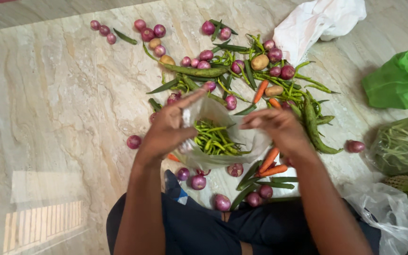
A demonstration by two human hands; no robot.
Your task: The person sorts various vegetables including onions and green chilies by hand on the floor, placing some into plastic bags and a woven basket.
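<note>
Chilli bag ringed by onions, carrots, okra.

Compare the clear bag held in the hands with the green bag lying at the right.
The clear bag is see-through and shows green chillies; the green bag is opaque, its contents hidden. The clear bag is held open by the left hand and right hand; the green bag lies untouched on the floor. Both look like thin plastic.
</note>
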